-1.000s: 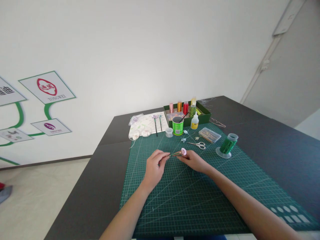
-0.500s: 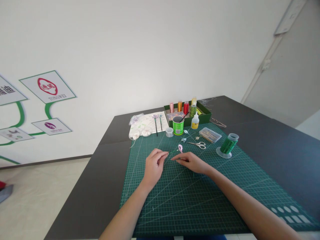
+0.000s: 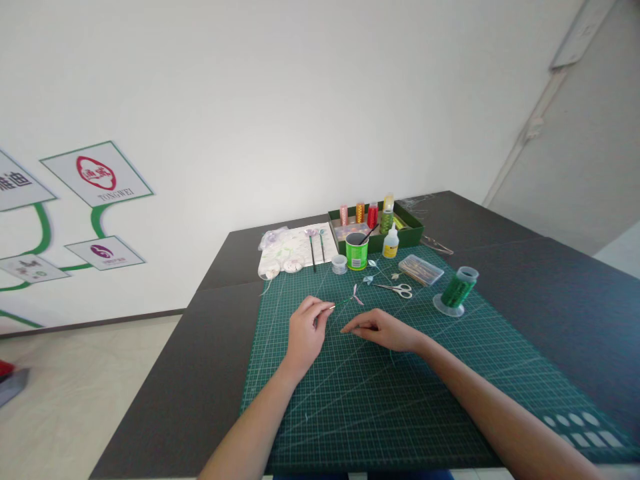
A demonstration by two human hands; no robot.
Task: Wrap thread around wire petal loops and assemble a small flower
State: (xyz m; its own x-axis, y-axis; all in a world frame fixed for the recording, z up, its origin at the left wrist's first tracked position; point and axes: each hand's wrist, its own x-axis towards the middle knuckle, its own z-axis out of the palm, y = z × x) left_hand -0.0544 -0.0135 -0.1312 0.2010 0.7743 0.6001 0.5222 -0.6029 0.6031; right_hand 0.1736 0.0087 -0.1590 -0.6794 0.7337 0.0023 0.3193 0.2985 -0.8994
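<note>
A black table (image 3: 520, 260) stands against a pale, plain wall (image 3: 300, 120), with a gridded green cutting mat (image 3: 400, 420) on it. The green can (image 3: 357, 257) sits toward the mat's far edge, a dark stick leaning out of it. Behind the can and to its right is a dark green box (image 3: 413, 237) with coloured spools; left of the can lies a white sheet (image 3: 329, 252). Far left of the can, logo panels (image 3: 97, 175) hang on the wall above a light floor (image 3: 75, 380).

Nearer the person than the can, slightly to its left, the left hand (image 3: 307, 330) pinches a thin stem (image 3: 343, 303) between thumb and fingers. The pale pink flower (image 3: 357, 295) at its tip is held directly on the near side of the can. The right hand (image 3: 377, 329), nearer still and right of the can, has its fingers close together, apart from the stem; I cannot tell whether they grip anything. What looks like a fine thread (image 3: 393, 358) shows below that wrist, its ends hard to trace. Well left of the can, the picture's edge cuts off a red and grey object (image 3: 10, 383); both forearms run out at the bottom.
</note>
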